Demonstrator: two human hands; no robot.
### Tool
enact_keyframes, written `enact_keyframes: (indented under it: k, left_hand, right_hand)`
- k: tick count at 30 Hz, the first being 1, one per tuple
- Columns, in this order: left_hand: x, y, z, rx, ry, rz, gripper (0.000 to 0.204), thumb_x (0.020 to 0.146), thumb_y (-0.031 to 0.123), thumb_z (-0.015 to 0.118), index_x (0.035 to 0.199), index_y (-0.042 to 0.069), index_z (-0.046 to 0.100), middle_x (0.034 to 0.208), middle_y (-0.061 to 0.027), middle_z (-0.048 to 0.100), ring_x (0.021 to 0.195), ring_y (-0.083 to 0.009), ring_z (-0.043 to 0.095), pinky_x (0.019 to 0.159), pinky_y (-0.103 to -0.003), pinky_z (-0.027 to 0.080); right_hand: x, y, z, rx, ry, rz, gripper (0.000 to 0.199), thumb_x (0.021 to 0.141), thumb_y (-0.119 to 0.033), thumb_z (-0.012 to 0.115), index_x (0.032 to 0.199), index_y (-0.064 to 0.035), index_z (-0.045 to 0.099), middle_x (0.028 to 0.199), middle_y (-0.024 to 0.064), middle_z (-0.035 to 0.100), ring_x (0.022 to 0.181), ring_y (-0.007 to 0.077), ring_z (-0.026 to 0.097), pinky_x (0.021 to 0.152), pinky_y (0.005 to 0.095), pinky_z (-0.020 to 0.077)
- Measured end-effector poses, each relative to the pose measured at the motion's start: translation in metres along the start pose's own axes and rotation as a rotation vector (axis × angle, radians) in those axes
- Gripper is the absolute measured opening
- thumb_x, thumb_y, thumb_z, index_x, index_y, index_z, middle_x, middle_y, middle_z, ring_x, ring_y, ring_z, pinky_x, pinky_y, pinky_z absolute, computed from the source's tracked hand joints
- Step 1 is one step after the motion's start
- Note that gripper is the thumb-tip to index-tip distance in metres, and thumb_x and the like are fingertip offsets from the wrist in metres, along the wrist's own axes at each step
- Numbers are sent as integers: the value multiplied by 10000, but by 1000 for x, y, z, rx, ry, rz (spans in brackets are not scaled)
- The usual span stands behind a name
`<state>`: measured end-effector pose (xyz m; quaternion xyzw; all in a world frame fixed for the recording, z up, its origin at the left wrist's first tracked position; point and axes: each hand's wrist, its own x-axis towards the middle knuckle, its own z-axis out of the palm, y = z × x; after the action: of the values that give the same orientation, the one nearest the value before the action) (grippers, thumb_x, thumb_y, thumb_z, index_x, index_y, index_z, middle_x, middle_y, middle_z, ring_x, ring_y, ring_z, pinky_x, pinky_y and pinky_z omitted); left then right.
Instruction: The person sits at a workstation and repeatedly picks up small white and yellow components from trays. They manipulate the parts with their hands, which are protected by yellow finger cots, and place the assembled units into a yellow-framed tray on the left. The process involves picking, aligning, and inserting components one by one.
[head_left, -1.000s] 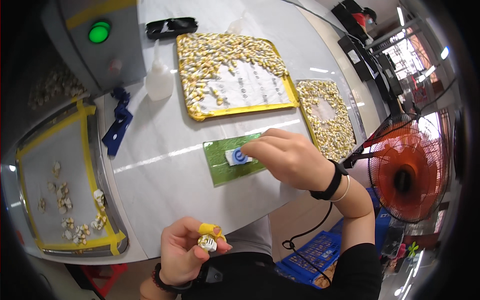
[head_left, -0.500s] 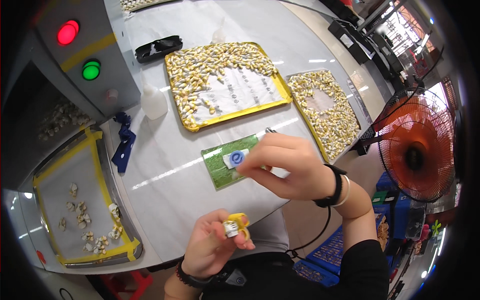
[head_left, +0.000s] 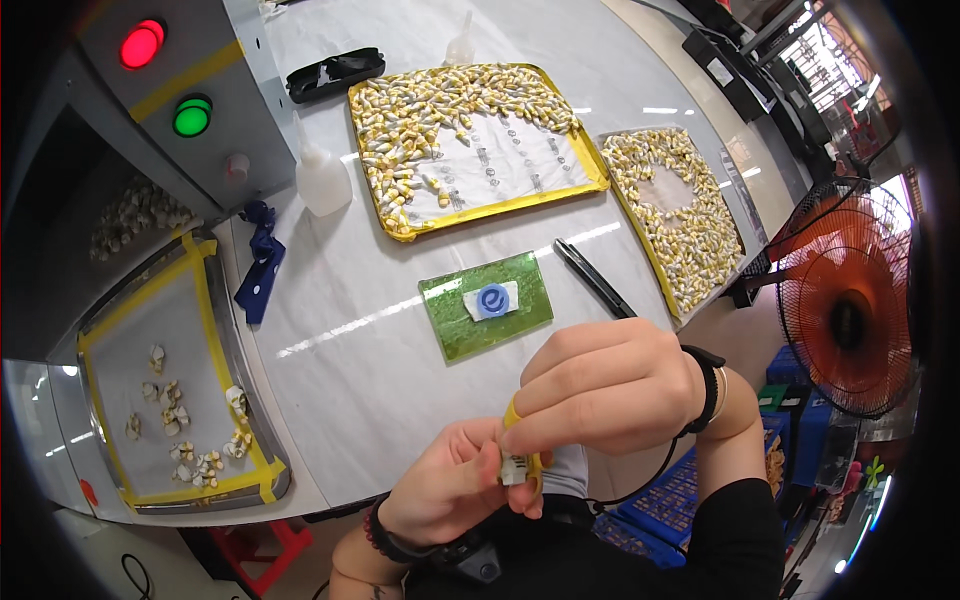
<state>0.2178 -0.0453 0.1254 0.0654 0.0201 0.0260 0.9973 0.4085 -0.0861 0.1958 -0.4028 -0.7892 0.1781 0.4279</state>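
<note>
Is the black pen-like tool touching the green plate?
Apart. The head view shows a strip of pale tabletop between the right edge of the green plate and the black pen-like tool.

Round blue disc (head_left: 493, 300) bears a single dark curled mark. White sheet (head_left: 472, 192) lining the yellow-edged rectangular tray (head_left: 500, 213) carries rows of dark print (too small to read). Small held white piece (head_left: 514, 470) shows dark strokes, illegible.

Head view: wide fisheye, left of a head-worn pair; upright, unmirrored. Station: above the near edge of the table (head_left: 360, 390). Facing: downward and forward, toward the far edge. Range: close over the left hand (head_left: 445, 487) and right hand (head_left: 615, 385); straight edges bowed toward the rim.
</note>
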Motion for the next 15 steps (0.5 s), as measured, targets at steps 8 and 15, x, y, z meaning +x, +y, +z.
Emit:
enact_keyframes:
  k: [8,15]
  left_hand:
    - [4,-2,3,159,56,50,429,865,346,608,1036,-42,542,807,-83,578,744,-158,576,728,-333,489]
    - [-11,-1,8,338,225,262,297,848,206,648,1030,-16,572,808,-81,616,746,-190,585,707,-341,488]
  right_hand:
    - [-14,0,0,47,13,15,234,698,-30,651,923,15,606,826,97,586,733,249,586,606,322,494]
    - [-30,-5,-52,-379,131,398,429,726,-39,703,1135,2,579,1070,121,626,911,257,611,736,314,498]
